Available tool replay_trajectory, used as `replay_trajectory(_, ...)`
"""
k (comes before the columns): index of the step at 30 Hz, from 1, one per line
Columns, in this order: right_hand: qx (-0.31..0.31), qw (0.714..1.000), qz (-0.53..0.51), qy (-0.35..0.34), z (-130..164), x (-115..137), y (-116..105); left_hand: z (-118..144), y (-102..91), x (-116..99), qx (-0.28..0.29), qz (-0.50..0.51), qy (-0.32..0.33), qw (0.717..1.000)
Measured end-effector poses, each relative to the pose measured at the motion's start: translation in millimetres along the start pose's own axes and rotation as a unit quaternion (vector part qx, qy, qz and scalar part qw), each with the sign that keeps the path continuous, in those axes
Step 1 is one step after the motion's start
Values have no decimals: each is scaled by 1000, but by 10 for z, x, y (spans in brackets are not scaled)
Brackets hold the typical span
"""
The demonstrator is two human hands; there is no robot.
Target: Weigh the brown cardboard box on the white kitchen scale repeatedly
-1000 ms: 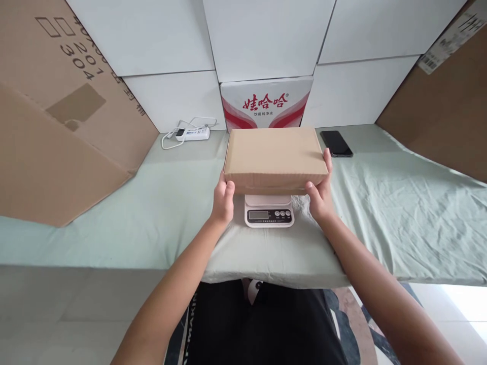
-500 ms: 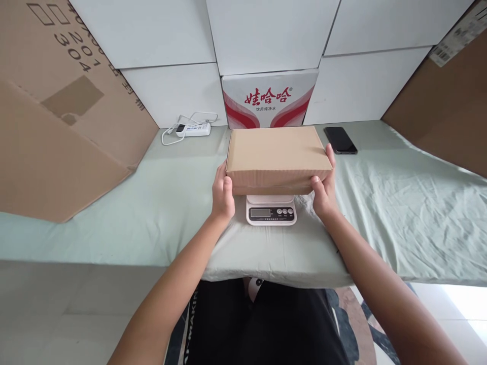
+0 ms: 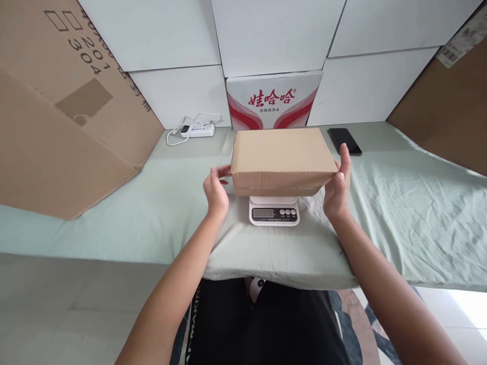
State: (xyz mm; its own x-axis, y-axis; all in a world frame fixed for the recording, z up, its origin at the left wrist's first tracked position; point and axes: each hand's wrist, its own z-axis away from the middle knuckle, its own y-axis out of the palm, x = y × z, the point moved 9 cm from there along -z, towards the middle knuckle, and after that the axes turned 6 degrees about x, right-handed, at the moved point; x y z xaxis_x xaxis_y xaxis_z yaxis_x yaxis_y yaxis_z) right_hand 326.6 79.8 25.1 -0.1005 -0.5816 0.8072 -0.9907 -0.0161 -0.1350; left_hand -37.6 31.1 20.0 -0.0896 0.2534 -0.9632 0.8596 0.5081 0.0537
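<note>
A brown cardboard box [image 3: 283, 152] rests on a white kitchen scale [image 3: 274, 215] and covers its platform; only the front panel with a small display and buttons shows. My left hand [image 3: 216, 191] is at the box's left side, fingers apart, with fingertips at the edge and no grip around it. At the right front corner, my right hand [image 3: 339, 185] has its fingers spread, loosely touching or very near the cardboard. Some fingertips of that hand are hidden behind the corner.
A black phone [image 3: 344, 141] lies at the back right, and a white power strip [image 3: 198, 130] with its cable at the back left. Large cartons [image 3: 95, 147] flank the cloth-covered table [image 3: 160, 228]. Behind stands a white-and-red carton [image 3: 274, 104] against white boxes.
Both hands have loosened from the box's sides, the thumbs coming off its front face. The box stays on the scale. The whole view has shifted slightly.
</note>
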Motion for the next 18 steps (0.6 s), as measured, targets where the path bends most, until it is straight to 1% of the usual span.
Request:
replay_trajectory(4,0,998,-42,40,37,-22,89,61,152,-23,67,10,40,997)
replay_trajectory(6,-4,997,-53,47,54,-13,136,109,218,-19,96,11,54,994)
replay_trajectory(8,-7,997,-55,46,62,10,172,142,256,-14,112,13,63,992)
replay_trajectory(10,-5,997,-61,45,59,47,200,153,261,-30,115,14,73,991)
replay_trajectory(12,15,995,-83,51,37,102,249,144,235,-84,103,10,91,991)
replay_trajectory(15,55,990,-116,57,-52,248,315,90,192,-225,86,5,114,990)
replay_trajectory(18,63,989,-126,50,-241,398,302,-48,225,-389,97,17,114,989)
